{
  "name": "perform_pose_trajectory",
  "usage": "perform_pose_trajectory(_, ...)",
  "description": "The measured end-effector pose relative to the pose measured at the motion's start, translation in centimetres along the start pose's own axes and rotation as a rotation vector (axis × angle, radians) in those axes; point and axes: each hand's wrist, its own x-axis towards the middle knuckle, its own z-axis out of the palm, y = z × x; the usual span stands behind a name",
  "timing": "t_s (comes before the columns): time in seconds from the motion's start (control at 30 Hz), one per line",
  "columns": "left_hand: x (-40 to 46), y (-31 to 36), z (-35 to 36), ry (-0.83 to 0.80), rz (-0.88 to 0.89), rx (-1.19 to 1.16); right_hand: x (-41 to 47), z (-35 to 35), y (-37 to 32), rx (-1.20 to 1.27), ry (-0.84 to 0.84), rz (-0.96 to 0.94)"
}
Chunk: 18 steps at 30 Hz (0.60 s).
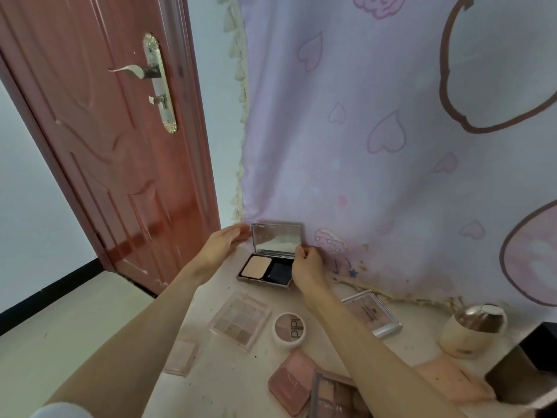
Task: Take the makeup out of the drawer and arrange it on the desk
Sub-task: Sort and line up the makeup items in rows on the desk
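Observation:
An open powder compact [265,271] with an upright mirror lid stands at the back of the white desk [229,381], against the curtain. My right hand [307,263] pinches the lid's lower right corner. My left hand [223,245] is flat with straight fingers, its fingertips near the lid's left edge; contact is unclear. In front lie a clear eyeshadow palette [241,321], a round white compact [290,328], a clear square case [372,316], a pink square compact [294,384], a dark palette [337,399] and a small clear case [180,356].
A lilac curtain [391,146] with hearts hangs behind the desk. A reddish door [120,146] stands to the left. A cream cup with a metal lid [470,330] and a dark box [530,366] sit at the desk's right end.

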Motion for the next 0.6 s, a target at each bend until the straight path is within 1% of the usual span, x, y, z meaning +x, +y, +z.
perform_pose_trajectory(0.1,-0.4,-0.2,-0.3,-0.04,0.035,0.094,0.3,0.7,0.1,-0.071,0.036,-0.052)
perform_pose_trajectory(0.2,-0.8,-0.3,-0.5,-0.078,0.076,0.208,0.5,0.9,-0.2,-0.211,0.105,-0.127)
perform_pose_trajectory(0.27,-0.8,-0.2,-0.6,-0.097,0.09,0.252,0.6,0.9,-0.4,-0.265,0.094,-0.129)
perform_pose_trajectory(0.4,-0.2,-0.3,-0.8,-0.053,0.042,0.265,0.7,1.1,-0.5,-0.225,0.026,-0.111)
perform_pose_trajectory(0.5,0.1,-0.6,-0.8,-0.019,0.035,0.249,0.6,1.4,-0.5,-0.228,0.029,-0.127)
perform_pose_trajectory(0.6,0.3,-0.8,-0.7,0.013,0.04,0.23,1.0,1.5,-0.2,-0.258,0.057,-0.081)
